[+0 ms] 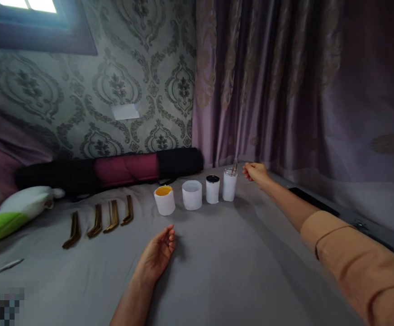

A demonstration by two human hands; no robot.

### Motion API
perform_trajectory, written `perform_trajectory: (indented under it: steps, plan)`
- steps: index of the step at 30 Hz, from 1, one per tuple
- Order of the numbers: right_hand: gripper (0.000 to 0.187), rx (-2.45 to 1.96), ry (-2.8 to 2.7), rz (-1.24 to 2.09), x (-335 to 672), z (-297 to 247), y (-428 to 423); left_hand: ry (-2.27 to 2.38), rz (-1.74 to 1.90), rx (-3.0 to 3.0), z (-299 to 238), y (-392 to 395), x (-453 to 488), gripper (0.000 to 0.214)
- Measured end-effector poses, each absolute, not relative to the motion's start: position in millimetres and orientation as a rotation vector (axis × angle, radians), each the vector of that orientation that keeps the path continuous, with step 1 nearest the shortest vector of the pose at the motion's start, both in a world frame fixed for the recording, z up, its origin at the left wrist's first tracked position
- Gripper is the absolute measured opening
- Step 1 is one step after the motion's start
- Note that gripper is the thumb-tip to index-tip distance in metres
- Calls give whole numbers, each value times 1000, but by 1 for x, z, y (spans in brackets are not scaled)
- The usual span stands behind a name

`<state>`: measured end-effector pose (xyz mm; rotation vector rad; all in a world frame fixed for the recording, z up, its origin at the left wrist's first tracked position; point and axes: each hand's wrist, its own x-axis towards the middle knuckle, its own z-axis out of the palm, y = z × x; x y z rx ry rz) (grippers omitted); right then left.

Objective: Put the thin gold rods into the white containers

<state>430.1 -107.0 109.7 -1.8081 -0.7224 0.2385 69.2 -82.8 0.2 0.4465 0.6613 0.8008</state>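
White and tall, a cup (229, 189) bearing thin sticks (234, 169) stands at the right hand's (257, 173) eight o'clock, head view; fingers curled narrow, grip unclear. The left hand (159, 253), half-curled, appears empty at the cup's seven. A sideways knuckle brush could topple it.

Bright light is glaring through the window (42, 5) at far left, while the curtain (268, 90) is darkening rightward (its outer edge is going nearly black). A soft shadow is falling right of the rightmost white cup (229, 188) on the grey sheet (217, 271). A pixelated patch (2, 303) is masking the near left corner.
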Motion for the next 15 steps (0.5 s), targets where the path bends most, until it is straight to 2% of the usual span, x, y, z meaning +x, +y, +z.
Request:
perform_trajectory:
  steps: [15]
  plan:
    - [20, -1677, -658, 338, 413, 94, -123, 683, 796, 450, 3, -84, 69, 13]
